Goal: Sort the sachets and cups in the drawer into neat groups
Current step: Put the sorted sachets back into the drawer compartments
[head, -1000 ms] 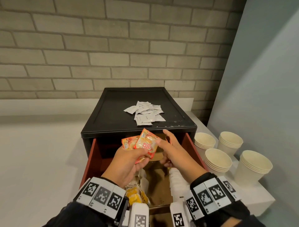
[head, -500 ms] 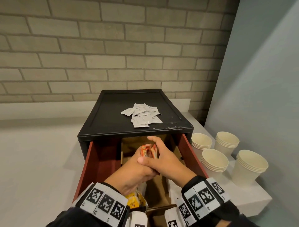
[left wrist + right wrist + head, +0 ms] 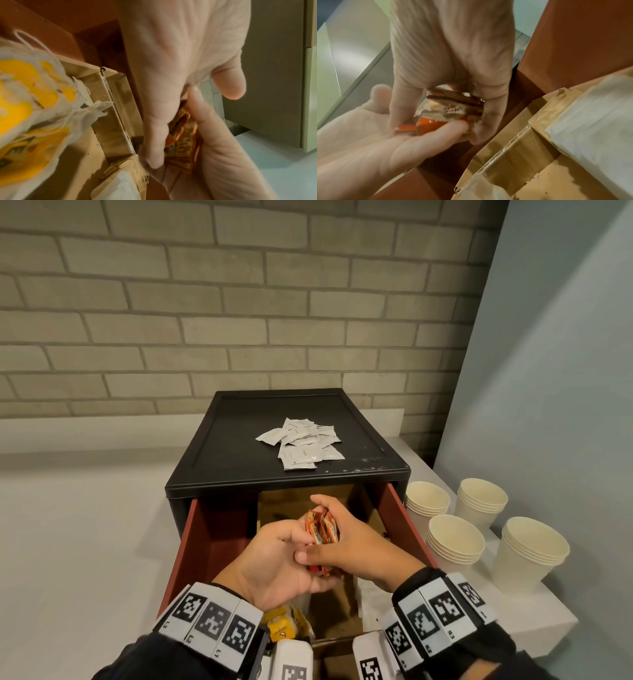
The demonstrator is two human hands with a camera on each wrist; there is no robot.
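Observation:
A bundle of orange sachets [image 3: 321, 529] stands on edge between both hands, over the open red drawer [image 3: 202, 542]. My right hand [image 3: 356, 546] wraps its fingers and thumb round the bundle [image 3: 453, 106] from the right. My left hand [image 3: 274, 563] cups the bundle [image 3: 181, 136] from the left and below, fingertips under its lower edge. A loose pile of white sachets [image 3: 301, 443] lies on top of the black cabinet [image 3: 236, 463]. Several stacks of cream paper cups [image 3: 455, 542] stand on the counter to the right of it.
Brown cardboard dividers [image 3: 337, 607] split the drawer into compartments. Yellow-labelled tea bags [image 3: 25, 101] fill the near left one [image 3: 281, 625], and white packets [image 3: 590, 115] the right one. A brick wall stands behind and a grey wall on the right.
The orange sachets were fanned out and held up at the cabinet's front edge. They are now squeezed into one bundle between both hands and lowered over the drawer.

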